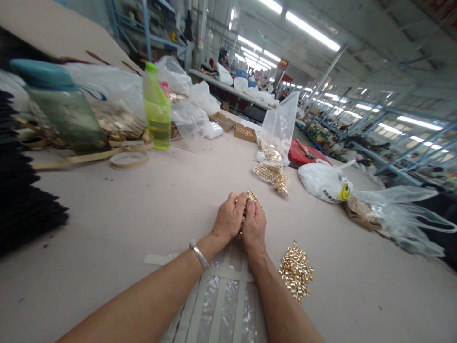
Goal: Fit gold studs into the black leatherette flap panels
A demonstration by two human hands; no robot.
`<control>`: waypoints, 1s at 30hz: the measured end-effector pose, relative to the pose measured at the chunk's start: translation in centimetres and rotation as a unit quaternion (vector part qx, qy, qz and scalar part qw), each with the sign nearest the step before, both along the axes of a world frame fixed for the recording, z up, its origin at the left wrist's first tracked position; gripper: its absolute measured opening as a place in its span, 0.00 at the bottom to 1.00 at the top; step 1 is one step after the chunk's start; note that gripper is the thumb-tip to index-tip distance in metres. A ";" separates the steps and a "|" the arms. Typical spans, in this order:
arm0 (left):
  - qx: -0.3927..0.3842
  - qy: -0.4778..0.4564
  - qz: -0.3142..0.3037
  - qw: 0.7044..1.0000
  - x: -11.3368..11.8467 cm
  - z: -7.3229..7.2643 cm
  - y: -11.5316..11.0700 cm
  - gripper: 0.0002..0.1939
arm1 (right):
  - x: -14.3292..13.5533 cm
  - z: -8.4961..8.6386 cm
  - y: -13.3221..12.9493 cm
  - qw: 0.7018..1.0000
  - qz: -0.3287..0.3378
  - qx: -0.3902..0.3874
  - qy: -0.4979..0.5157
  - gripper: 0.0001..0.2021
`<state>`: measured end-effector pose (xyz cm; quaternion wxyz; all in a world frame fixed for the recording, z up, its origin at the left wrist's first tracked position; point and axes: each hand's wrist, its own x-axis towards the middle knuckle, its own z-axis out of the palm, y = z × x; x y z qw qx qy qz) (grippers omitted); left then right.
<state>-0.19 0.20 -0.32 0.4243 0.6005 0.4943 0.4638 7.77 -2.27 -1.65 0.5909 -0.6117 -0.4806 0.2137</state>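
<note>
My left hand [229, 216] and my right hand [254, 224] meet in the middle of the table, fingers closed on a bundle of gold beads [251, 195]. The beads show above and between the thumbs; whether a clear bag encloses them I cannot tell. Right of my right forearm lies a loose pile of small shiny gold pieces [296, 272]. Beneath my forearms is a clear plastic sheet crossed by pale tape strips [221, 300]. Two small clear bags of gold beads [267, 172] lie beyond my hands.
At left stand a black stack [28, 200], a blue-lidded bottle [67, 105], a yellow-green spray bottle [157, 116] and tape rolls [129, 159]. Farther back are a small box of gold pieces [244, 132] and a red cloth [303, 152]. White plastic bags [323, 180] lie at right.
</note>
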 end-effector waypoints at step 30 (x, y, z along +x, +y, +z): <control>-0.073 -0.067 0.003 0.995 0.4 0.4 -0.5 0.14 | 2.4 -0.7 1.8 0.978 -0.118 -0.019 0.173 0.20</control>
